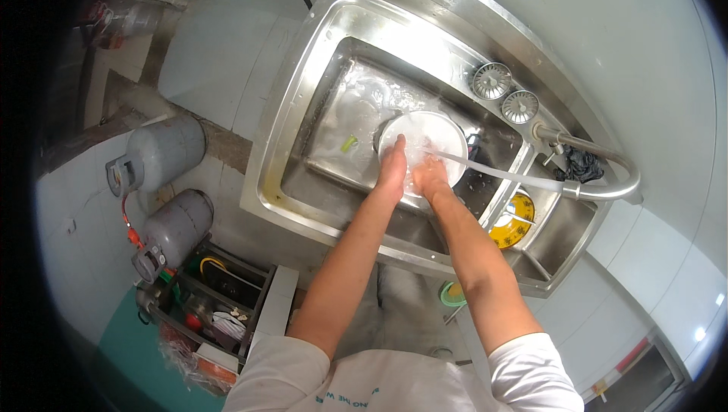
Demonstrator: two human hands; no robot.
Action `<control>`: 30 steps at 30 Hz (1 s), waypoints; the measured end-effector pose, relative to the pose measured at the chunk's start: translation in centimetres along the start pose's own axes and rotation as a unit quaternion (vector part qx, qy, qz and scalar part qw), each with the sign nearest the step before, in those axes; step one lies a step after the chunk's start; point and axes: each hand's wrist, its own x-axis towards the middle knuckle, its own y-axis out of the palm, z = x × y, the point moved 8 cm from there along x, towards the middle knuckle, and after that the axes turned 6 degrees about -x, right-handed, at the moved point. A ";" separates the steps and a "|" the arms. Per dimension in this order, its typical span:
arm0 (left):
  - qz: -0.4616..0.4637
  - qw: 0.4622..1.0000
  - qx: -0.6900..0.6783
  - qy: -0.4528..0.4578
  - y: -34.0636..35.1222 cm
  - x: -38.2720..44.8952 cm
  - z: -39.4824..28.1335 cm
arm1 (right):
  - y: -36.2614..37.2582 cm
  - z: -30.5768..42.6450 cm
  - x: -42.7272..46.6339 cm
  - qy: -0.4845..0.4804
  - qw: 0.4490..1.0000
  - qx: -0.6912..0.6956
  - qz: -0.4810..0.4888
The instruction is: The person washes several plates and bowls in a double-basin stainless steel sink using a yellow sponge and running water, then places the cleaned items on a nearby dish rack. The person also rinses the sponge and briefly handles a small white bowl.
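Note:
A round white bowl [427, 126] sits in the large basin of a stainless steel sink [335, 104]. Water [506, 173] streams from the curved metal faucet [617, 178] into it. My left hand [392, 170] lies over the bowl's left side, fingers pointing away from me; whether it grips the rim is unclear. Beside it, my right hand [430, 174] is down in the bowl where the water lands, its fingers blurred by splashing. A short green vegetable piece [348, 143] lies on the wet basin floor to the left.
Two metal sink strainers [506, 92] rest on the back ledge, near a crumpled black plastic bag or cloth [579, 164]. The smaller basin holds a yellow patterned bowl [515, 227] with utensils. Two gas cylinders [179, 224] and a dark crate [216, 292] are at the left.

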 end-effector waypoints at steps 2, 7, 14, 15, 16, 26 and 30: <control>0.014 1.000 0.000 0.016 0.2 0.8 0.1 | 2.4 -0.3 0.6 0.003 0.992 0.058 0.108; 0.003 1.000 0.026 0.001 0.0 2.4 1.3 | 2.3 -0.4 0.6 0.023 0.985 0.172 0.019; 0.042 0.999 -0.027 0.008 0.6 2.1 1.4 | -2.1 -0.6 -1.1 0.037 0.993 0.071 -0.085; 0.039 0.999 -0.011 -0.001 0.7 2.1 1.8 | -3.2 -0.9 -1.5 0.043 0.985 0.120 -0.115; 0.033 0.999 -0.004 -0.004 0.7 2.2 2.0 | -4.6 -1.3 -2.2 0.058 0.966 0.178 -0.178; 0.078 0.988 -0.132 0.019 1.1 0.9 1.4 | -7.9 0.4 -8.0 -0.018 0.919 0.170 -0.356; 0.027 0.995 -0.020 0.095 0.3 0.6 -0.1 | -5.1 1.4 -4.0 -0.006 0.981 0.009 -0.193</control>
